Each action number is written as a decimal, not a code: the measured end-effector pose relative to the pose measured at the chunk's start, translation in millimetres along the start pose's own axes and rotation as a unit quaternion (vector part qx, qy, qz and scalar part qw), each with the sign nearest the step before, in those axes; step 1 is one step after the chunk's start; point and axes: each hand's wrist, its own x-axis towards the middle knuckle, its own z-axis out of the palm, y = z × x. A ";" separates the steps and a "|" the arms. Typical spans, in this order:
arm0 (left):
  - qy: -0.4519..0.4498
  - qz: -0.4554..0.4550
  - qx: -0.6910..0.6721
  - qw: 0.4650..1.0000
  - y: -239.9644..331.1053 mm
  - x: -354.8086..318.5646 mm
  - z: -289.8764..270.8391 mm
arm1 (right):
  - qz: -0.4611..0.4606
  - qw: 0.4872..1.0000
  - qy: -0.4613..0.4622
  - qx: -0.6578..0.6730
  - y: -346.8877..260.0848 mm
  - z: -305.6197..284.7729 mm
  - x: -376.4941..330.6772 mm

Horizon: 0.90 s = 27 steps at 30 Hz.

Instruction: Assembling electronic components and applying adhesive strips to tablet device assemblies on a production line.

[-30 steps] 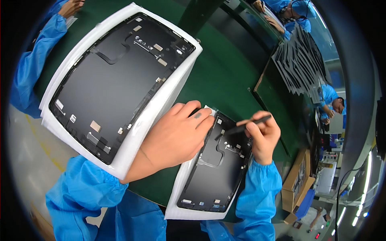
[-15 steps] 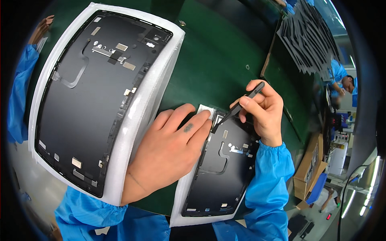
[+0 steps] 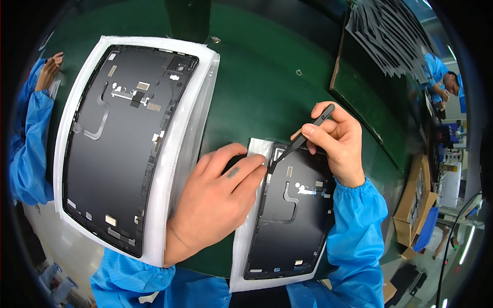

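Observation:
My right hand (image 3: 336, 146) pinches black tweezers (image 3: 303, 137), whose tip meets the upper left corner of a smaller black tablet back cover (image 3: 287, 236). White foam sheeting (image 3: 241, 272) lies beneath that cover. My left hand (image 3: 218, 200) rests palm down along the cover's left edge, its fingers bent and pressed together close to the tweezers' tip. Its thumb is hidden, and so is whatever lies under its fingertips. To the left of my left hand sits a larger-looking black back cover (image 3: 123, 159) on white foam (image 3: 159, 226), with metal tabs and a grey curved strip inside.
The green tabletop (image 3: 257, 77) carries a small ring (image 3: 299, 72). Many dark sheets (image 3: 385, 36) stand fanned at upper right. A cardboard box (image 3: 413, 203) is at the right. Another person's blue sleeve (image 3: 33, 154) reaches in at far left; another person (image 3: 441, 77) sits far right.
The whole view has shifted, so the left back cover appears lower and smaller. Both hands keep nearly the same pose, with the tweezers still at the right-hand cover's corner.

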 end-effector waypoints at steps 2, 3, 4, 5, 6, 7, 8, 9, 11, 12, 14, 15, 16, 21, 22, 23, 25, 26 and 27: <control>-0.002 0.000 0.003 1.000 0.6 0.8 -0.5 | 0.002 1.000 0.003 0.002 -0.7 -0.2 0.0; -0.002 -0.006 0.003 1.000 0.9 0.8 -0.1 | 0.004 1.000 0.002 0.002 -0.6 0.0 0.4; -0.004 -0.004 0.006 1.000 0.3 0.0 0.3 | 0.005 1.000 0.001 0.002 -0.3 0.2 0.8; -0.006 0.002 0.013 1.000 -1.1 -1.3 0.6 | 0.003 1.000 0.003 0.004 0.1 0.7 1.3; -0.008 0.009 0.016 1.000 -1.8 -1.1 1.7 | 0.003 1.000 0.001 0.002 0.5 0.0 1.1; -0.009 0.012 0.016 1.000 -1.7 -0.2 2.5 | 0.004 1.000 0.000 0.000 0.7 -0.8 0.9; -0.008 0.011 0.012 1.000 -1.5 0.6 3.3 | 0.003 1.000 0.004 0.000 0.1 -1.8 0.5; -0.007 0.009 0.011 1.000 -1.2 0.5 2.6 | 0.005 1.000 0.002 -0.004 -1.1 -1.3 0.8; -0.009 0.007 0.014 1.000 -0.9 0.1 1.3 | 0.005 1.000 0.002 -0.007 -1.2 -0.3 1.5; -0.009 0.005 0.013 1.000 -1.0 0.4 0.9 | 0.005 1.000 0.000 -0.008 -1.1 -0.1 2.0; -0.011 0.006 0.014 1.000 -1.5 0.1 0.1 | 0.005 1.000 0.000 -0.007 -1.0 0.8 2.8; -0.012 0.006 0.014 1.000 -1.5 0.9 0.6 | 0.009 1.000 0.000 -0.011 -1.5 0.2 2.7; -0.014 0.010 0.013 1.000 -1.2 1.5 1.2 | 0.013 1.000 -0.001 -0.014 -1.6 -0.6 2.5; -0.024 0.000 0.009 1.000 0.1 4.0 1.2 | 0.007 1.000 -0.001 -0.004 0.6 -1.4 2.1; -0.028 0.004 0.013 1.000 0.9 3.8 -0.6 | 0.006 1.000 -0.006 -0.004 0.1 -1.0 2.3; -0.038 0.007 0.025 0.999 2.1 3.3 -2.6 | 0.003 1.000 -0.002 0.001 -0.4 -0.7 2.7; -0.052 0.014 0.037 0.998 3.7 3.7 -3.9 | 0.011 1.000 -0.013 -0.015 -0.2 -1.6 3.1; -0.051 0.012 0.040 0.998 4.6 4.3 -4.2 | 0.010 1.000 -0.009 -0.010 0.3 -2.1 3.7; -0.051 0.009 0.042 0.998 4.8 4.5 -3.0 | 0.007 1.000 -0.013 -0.014 2.1 -3.3 4.1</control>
